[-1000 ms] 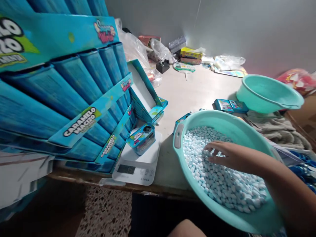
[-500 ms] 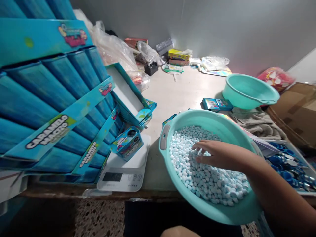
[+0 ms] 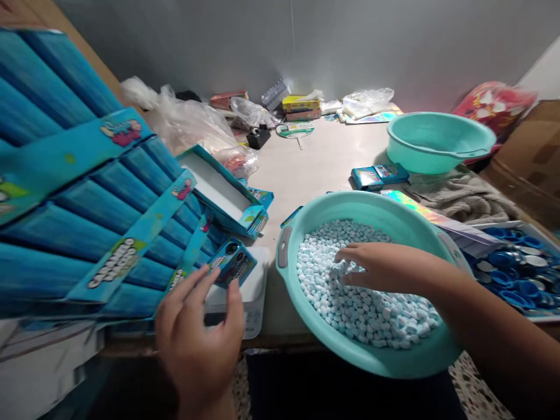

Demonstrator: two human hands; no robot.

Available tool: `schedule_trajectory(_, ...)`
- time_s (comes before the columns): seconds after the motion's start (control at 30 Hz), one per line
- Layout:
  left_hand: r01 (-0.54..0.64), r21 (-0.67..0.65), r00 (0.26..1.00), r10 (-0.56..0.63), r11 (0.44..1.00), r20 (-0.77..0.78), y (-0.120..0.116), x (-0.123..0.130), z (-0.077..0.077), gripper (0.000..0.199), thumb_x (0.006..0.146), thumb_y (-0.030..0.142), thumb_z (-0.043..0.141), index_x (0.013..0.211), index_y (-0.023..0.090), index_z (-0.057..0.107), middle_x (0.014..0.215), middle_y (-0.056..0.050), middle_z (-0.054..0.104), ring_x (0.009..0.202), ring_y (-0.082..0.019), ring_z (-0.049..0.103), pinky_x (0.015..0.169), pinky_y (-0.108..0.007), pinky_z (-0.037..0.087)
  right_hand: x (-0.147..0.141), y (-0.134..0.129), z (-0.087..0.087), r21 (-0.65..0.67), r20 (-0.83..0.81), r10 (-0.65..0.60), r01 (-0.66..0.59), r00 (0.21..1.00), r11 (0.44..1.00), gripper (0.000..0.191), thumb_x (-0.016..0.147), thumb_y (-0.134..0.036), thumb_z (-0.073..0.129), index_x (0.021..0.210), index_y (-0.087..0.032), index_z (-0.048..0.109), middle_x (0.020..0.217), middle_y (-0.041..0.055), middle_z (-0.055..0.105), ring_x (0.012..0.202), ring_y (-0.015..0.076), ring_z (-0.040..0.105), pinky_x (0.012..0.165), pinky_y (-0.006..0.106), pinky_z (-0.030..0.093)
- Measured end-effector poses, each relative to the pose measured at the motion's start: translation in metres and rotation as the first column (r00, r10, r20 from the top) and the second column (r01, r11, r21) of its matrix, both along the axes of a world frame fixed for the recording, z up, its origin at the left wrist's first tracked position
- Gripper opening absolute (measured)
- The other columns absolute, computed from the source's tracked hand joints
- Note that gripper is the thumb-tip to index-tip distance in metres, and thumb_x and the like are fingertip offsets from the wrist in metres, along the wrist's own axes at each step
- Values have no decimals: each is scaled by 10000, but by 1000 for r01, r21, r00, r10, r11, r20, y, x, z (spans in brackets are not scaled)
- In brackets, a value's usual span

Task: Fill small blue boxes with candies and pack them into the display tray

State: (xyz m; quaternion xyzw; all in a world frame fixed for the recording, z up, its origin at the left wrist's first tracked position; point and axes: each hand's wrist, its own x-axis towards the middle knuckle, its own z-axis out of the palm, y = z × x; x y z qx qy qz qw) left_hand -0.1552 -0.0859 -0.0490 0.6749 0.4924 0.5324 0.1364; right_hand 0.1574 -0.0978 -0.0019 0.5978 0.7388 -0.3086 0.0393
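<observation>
Two hands visible. We see the left hand [image 3: 199,335] raised palm-forward, fingers half-curled, thumb spread wide, nothing gripped, in front of the blue candy box [image 3: 242,265] on the white digital scale [image 3: 257,291]; contact unclear. Right forearm reaches into the turquoise basin [image 3: 376,211], right hand [image 3: 371,268] palm-down, fingers loosely bent at the blue-and-white candy tablets [image 3: 317,280]; we can't tell whether it holds any.

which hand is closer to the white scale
Left. The left hand is at the near side of the scale, partly hiding it; the right hand is at the candies in the bowl, off to the right.
</observation>
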Motion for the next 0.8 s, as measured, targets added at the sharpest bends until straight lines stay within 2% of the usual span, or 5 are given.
schedule_trajectory(0.13,-303,44,915,303,952,-267,26,1,-18,720,819,312,763,1459,139,482,1406,-208,564,1344,-361,535,1158,-563,437,0,0,-4,0,-15,28,-28,1000,1000,451,969,-433,528,1356,-218,610,1325,100,662,1081,338,672,901,474,526)
schedule_trajectory(0.33,-399,14,914,399,917,-78,23,14,-20,933,776,383,830,1553,133,376,1324,-219,630,1128,-331,686,968,-491,583,-2,-3,1,14,-4,31,-31,1000,999,453,960,-400,554,1375,-230,619,1338,115,662,1099,355,673,880,489,545)
schedule_trajectory(0.43,-195,308,926,278,931,-256,14,25,11,653,806,255,808,1410,155,583,1243,-170,687,1154,-315,671,1042,-474,539,-3,-3,11,5,5,19,-19,1000,1000,447,965,-384,568,1383,-237,624,1343,128,661,1116,364,668,869,473,543)
schedule_trajectory(0.57,310,260,758,-72,915,-648,17,45,45,512,898,94,613,1399,196,595,1318,-119,677,1221,-269,649,1070,-403,519,-3,-2,17,-35,23,6,-5,1000,999,467,970,-412,588,1405,-246,603,1332,106,674,1125,362,664,847,455,541)
schedule_trajectory(0.8,444,205,597,-117,872,-794,33,59,54,533,893,28,489,1395,168,594,1394,-100,650,1313,-282,599,1147,-461,466,2,-1,17,-20,11,14,-13,1000,1000,467,976,-449,584,1396,-247,608,1274,101,708,1098,340,678,823,416,538)
